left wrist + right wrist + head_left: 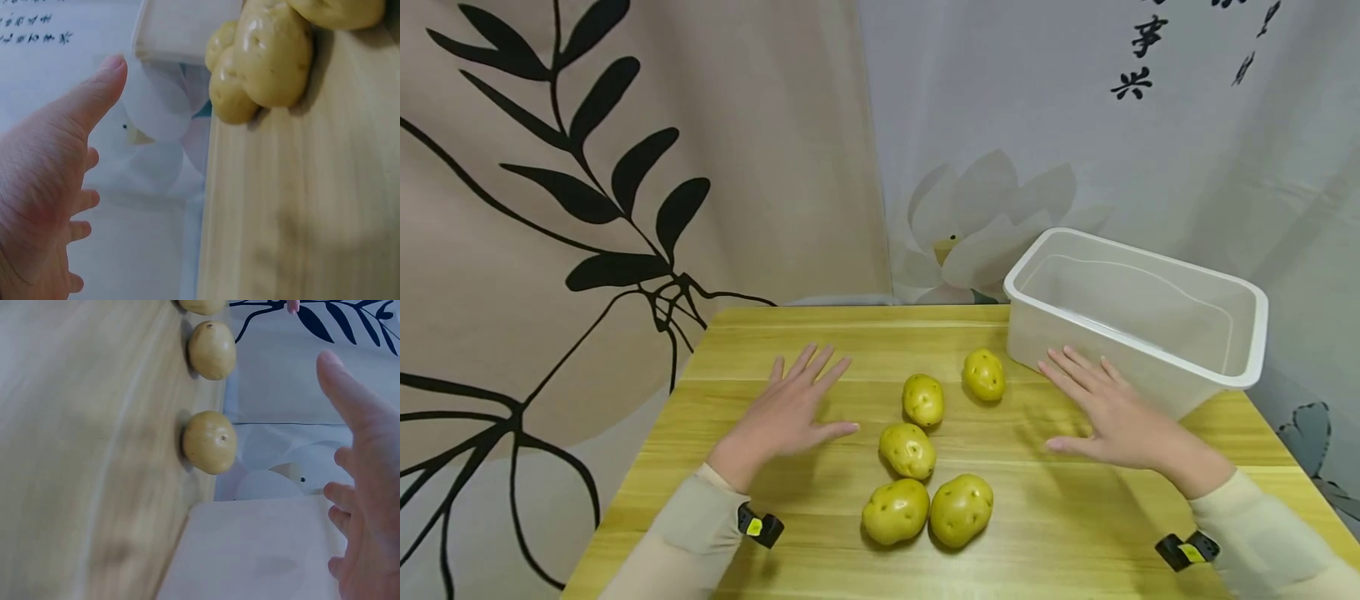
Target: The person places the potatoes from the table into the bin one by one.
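Several yellow potatoes lie on the wooden table, among them a front left potato (pixel 896 512), a front right potato (pixel 961 511), a middle one (pixel 907 451), one behind it (pixel 922 400) and a far one (pixel 983 375). To their left my left hand (pixel 790 412) hovers over the table, fingers straight and spread, holding nothing. My right hand (pixel 1112 417), also spread and holding nothing, hangs to their right. In the head view its fingers overlap the front wall of the white plastic bin (pixel 1075 333). The right wrist view shows the far potato (pixel 210 442) near the bin (pixel 250 550).
The bin stands at the table's back right, its top uncovered. Behind the wooden table (pixel 820 542) hangs a curtain (pixel 790 150) with printed leaves and a flower. A black band device (pixel 760 525) sits on the left wrist, another (pixel 1187 552) on the right.
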Demonstrator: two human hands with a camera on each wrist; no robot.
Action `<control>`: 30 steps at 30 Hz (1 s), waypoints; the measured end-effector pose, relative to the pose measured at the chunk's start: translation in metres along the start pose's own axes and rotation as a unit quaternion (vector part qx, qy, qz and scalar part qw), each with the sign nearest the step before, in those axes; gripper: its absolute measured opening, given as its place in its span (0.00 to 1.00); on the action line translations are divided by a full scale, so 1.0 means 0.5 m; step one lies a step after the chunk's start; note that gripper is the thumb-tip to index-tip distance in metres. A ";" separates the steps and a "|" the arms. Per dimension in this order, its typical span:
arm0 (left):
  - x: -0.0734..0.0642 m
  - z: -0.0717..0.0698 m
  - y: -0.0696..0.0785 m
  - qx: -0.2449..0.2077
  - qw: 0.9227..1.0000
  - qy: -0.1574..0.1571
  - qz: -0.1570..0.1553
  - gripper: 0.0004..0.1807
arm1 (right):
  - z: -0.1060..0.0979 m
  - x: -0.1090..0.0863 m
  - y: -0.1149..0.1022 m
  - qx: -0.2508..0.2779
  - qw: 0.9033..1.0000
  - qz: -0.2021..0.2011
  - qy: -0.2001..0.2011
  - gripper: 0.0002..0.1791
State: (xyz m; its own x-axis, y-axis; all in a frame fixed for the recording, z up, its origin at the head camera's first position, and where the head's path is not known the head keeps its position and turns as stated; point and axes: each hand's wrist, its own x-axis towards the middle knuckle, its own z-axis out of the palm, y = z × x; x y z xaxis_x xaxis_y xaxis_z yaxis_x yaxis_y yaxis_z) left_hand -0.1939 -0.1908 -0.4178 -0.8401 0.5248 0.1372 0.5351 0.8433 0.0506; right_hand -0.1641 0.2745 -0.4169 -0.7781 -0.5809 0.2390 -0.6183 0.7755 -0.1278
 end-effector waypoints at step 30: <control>0.222 -0.090 0.217 0.043 0.990 -0.013 0.132 0.50 | -0.165 0.008 0.133 0.002 0.997 0.075 -0.018 0.49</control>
State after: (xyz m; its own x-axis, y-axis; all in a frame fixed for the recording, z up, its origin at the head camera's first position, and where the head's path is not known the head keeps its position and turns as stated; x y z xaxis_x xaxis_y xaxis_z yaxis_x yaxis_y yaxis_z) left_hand -0.2249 -0.0463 -0.3524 -0.6745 0.7302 0.1092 0.7277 0.6824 -0.0690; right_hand -0.1992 0.3440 -0.3451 -0.8652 -0.4675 0.1813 -0.4953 0.8531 -0.1639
